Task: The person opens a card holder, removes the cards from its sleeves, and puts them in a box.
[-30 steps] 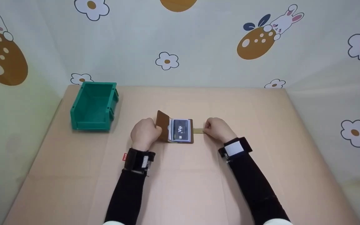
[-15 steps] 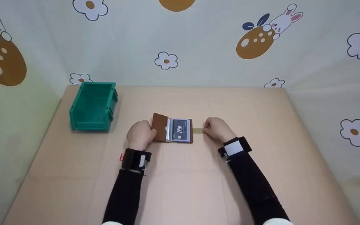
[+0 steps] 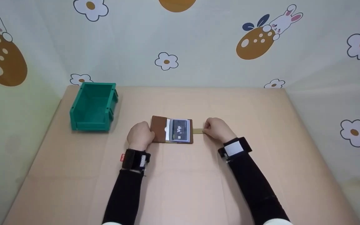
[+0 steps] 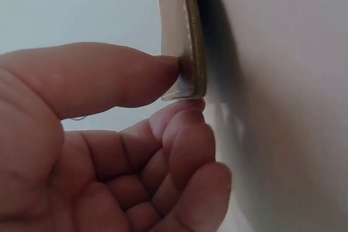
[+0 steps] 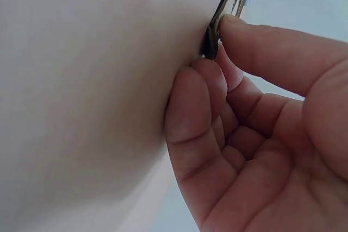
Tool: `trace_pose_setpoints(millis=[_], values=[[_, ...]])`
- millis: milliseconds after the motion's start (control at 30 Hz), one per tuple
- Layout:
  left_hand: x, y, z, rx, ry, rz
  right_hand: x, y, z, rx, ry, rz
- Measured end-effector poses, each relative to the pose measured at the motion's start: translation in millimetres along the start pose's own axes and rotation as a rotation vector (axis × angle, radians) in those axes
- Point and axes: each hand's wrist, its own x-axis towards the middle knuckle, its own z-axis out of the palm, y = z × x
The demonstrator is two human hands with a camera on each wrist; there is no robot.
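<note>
Legible: "Vip", pale letters on the dark card [image 3: 180,129] in the open brown card holder [image 3: 159,130]. The holder lay on the table [image 3: 180,190] between the left hand [image 3: 140,136] and the right hand [image 3: 218,128]. Red tag [image 3: 122,157] at the left wristband [image 3: 132,160] – lettering too small to read. Left hand pinched the holder's near edge between thumb and fingers; right hand pinched the end of the olive strap [image 3: 197,131]. Green bin [image 3: 91,126] stood beyond the left hand, to its left. Past both hands – backdrop [image 3: 205,37] printed with flowers and rabbits.
</note>
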Motion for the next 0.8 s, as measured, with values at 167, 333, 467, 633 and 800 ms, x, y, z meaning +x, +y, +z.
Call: trace_pose_setpoints(millis=[167,333,467,633,800], values=[[-0.1,-0.5,2.4,-0.016,-0.007,-0.001,0.5,0.8,0.5,-0.015,0.009,-0.027],[0.9,-1.4,4.5,-0.043,-0.006,0.001,0.2,1.3,0.6,-0.022,0.018,-0.031],[1.6,-1.2,5.9,-0.056,0.006,0.017,-0.3,1.0,0.3,-0.020,0.020,-0.023],[1.6,-1.2,6.9,-0.060,0.008,0.022,-0.2,0.6,0.4,-0.020,0.018,-0.017],[1.4,-1.8,7.5,-0.059,0.017,0.035,0.1,1.0,0.2,-0.018,0.013,-0.013]])
